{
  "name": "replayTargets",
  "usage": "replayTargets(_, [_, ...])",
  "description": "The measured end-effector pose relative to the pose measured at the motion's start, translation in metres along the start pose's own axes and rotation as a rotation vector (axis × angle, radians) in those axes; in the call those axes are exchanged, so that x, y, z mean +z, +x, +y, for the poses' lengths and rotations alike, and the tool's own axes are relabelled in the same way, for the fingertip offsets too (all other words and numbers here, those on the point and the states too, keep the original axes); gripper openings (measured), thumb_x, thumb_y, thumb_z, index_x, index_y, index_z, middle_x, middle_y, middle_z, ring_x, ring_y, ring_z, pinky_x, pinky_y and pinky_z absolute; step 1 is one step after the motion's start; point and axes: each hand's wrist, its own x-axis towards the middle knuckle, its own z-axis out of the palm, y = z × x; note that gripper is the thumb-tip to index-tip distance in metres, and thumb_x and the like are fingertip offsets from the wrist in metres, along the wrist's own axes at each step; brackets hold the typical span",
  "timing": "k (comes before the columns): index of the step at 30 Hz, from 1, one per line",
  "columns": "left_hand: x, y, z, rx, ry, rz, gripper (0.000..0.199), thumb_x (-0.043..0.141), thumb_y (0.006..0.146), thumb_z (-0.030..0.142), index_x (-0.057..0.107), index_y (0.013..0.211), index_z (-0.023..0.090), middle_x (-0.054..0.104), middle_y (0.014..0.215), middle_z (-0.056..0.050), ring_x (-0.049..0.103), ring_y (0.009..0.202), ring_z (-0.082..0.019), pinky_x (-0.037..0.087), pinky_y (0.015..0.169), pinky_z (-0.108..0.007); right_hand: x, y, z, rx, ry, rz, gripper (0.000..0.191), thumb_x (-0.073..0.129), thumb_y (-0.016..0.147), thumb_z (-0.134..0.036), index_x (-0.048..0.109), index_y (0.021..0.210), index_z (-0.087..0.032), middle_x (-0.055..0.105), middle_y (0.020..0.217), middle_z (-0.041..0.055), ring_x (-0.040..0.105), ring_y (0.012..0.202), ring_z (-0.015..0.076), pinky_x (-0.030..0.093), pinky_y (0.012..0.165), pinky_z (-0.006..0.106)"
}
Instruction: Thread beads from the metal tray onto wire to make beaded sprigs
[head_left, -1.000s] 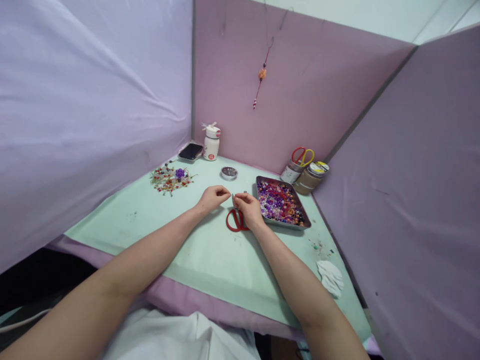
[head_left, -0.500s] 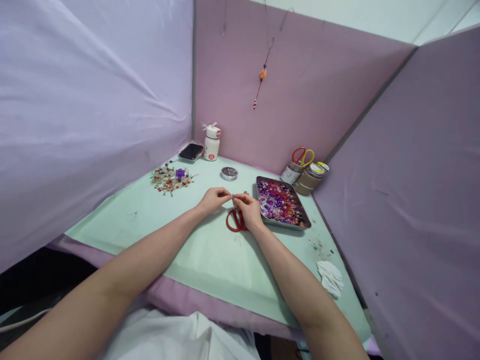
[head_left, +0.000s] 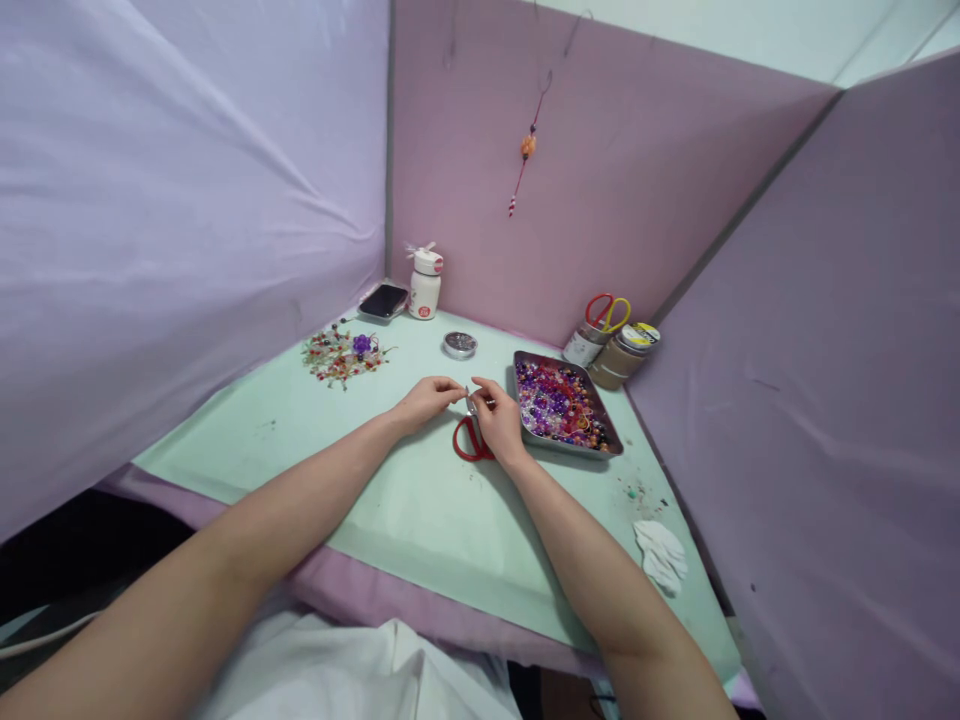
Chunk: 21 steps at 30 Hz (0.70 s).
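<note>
Over the middle of the table, my left hand (head_left: 427,403) is closed in a pinch, its fingertips around something too small to make out. Just to its right, my right hand (head_left: 496,415) has bent fingers, with the forefinger a little raised and the thumb tucked in; what it holds is hidden. Red-handled scissors (head_left: 462,452) lie under and beside my right hand, which covers part of them. A bit of shiny metal shows between the two hands. Right of my right hand is a metal tray (head_left: 571,452) full of purple, red and orange beads (head_left: 555,400).
A round clear-lidded case (head_left: 460,345) sits behind my hands. Beaded strands (head_left: 341,362) lie left, near a phone (head_left: 383,301) and a white bottle (head_left: 424,288). Jars (head_left: 621,358) and a can with scissors (head_left: 583,346) stand back right. A white glove (head_left: 660,557) lies front right.
My right forefinger has lifted and the right fingertips have drawn slightly away from the left ones, opening a small gap. My left hand has hardly moved.
</note>
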Motion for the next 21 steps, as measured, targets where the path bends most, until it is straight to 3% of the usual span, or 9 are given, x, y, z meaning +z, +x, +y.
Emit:
replayTargets(5, [0.0021,0.0006,-0.0002,-0.045,-0.138,0.002,0.036,0.064,0.072,0.047,0.064,0.084,0.013,0.054,0.068,0.0,0.033,0.048,-0.005,0.022,0.045,-0.023,-0.0026,-0.0004,-0.0011,-0.07,-0.113,0.012,0.032,0.048,0.084,-0.023,0.065,0.112,-0.024,0.068,0.094,0.0044,0.059,0.087,0.0196,0.043,0.089,0.035])
replayTargets(12, [0.0003,0.0027,-0.003,-0.059,-0.201,-0.046,0.045,0.06,0.074,0.057,0.064,0.083,0.013,0.058,0.073,-0.005,0.028,0.046,-0.005,0.017,0.043,-0.024,-0.0038,-0.0011,-0.003,-0.076,-0.128,0.011,0.033,0.048,0.085,-0.025,0.063,0.114,-0.024,0.068,0.091,0.0048,0.059,0.087,0.0205,0.043,0.087,0.035])
replayTargets(21, [0.0004,-0.001,0.0034,-0.056,-0.09,-0.036,0.036,0.069,0.067,0.048,0.066,0.079,0.014,0.055,0.065,0.0,0.035,0.05,-0.007,0.026,0.048,-0.024,-0.0043,-0.0001,-0.0045,-0.071,-0.122,0.023,0.03,0.048,0.084,-0.025,0.064,0.11,-0.024,0.067,0.088,0.0044,0.059,0.087,0.0207,0.043,0.088,0.035])
